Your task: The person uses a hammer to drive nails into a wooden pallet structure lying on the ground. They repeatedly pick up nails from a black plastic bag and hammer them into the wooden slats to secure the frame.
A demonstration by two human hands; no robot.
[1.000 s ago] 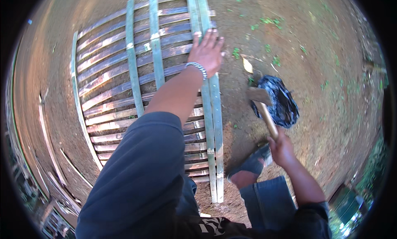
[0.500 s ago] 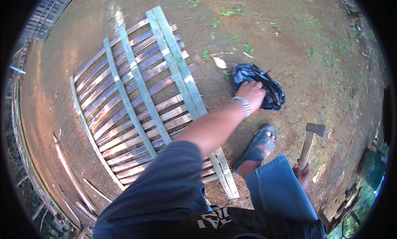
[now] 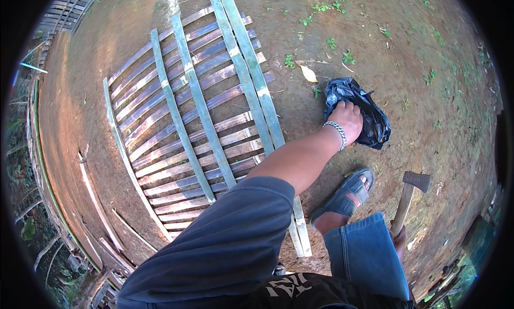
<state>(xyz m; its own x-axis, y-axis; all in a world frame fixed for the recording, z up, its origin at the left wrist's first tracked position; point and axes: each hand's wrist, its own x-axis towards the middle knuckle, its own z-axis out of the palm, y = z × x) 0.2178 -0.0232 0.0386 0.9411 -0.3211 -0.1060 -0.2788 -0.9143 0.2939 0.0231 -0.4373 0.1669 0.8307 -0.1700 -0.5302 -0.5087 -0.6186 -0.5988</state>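
Observation:
A crumpled black plastic bag (image 3: 377,124) lies on the ground ahead of my foot. My left hand (image 3: 347,119), with a chain bracelet at its wrist, reaches down to it. Its fingers are curled closed into the bag's folds, and the fingertips are hidden. Low at the right, my right hand (image 3: 399,239) grips the wooden handle of a hatchet (image 3: 405,202), its metal head pointing up and away. My leg in blue denim partly covers that hand. To the left of the bag lies a lattice panel of bamboo slats (image 3: 190,79), crossed by several longer greenish strips.
My sandalled foot (image 3: 348,196) stands between the bag and the hatchet. A dry leaf (image 3: 308,73) and small green weeds (image 3: 324,8) dot the bare soil. Loose bamboo strips (image 3: 99,202) lie at the left, near a long bordering pole (image 3: 48,178).
The whole view has shifted, so the panel, bag and hatchet appear farther right. My left hand stays at the bag, and my right hand keeps hold of the hatchet.

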